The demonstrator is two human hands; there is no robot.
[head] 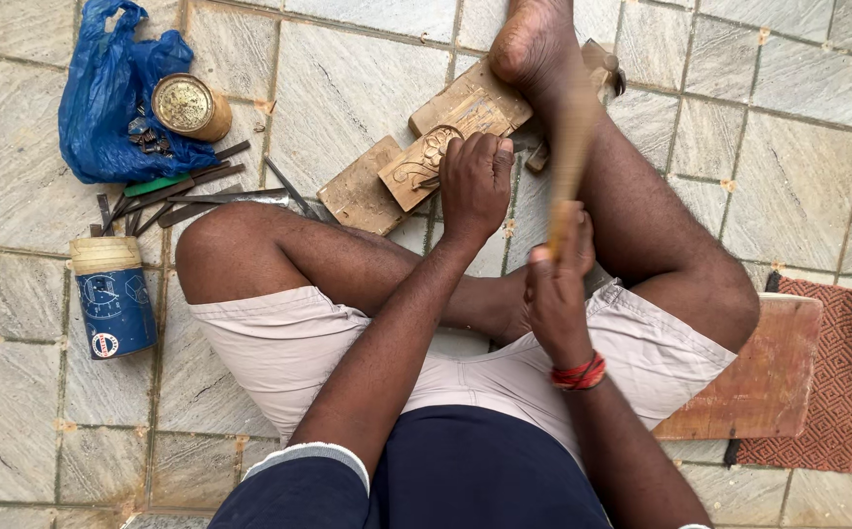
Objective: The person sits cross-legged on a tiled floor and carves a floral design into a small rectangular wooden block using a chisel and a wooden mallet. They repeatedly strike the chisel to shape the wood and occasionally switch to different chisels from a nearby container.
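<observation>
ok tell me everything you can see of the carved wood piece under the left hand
The carved wood piece is a pale tan flat block with scroll-like relief cut into its top. It lies tilted across other plain wooden blocks on the tiled floor. The left hand rests fisted on its right end, apparently gripping a small tool, mostly hidden. A bare foot presses nearby.

A carved wooden block lies tilted on plain blocks.

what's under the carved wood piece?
The carved wood piece lies on a plain wooden block resting on floor tiles. The left hand covers its near end.
</observation>
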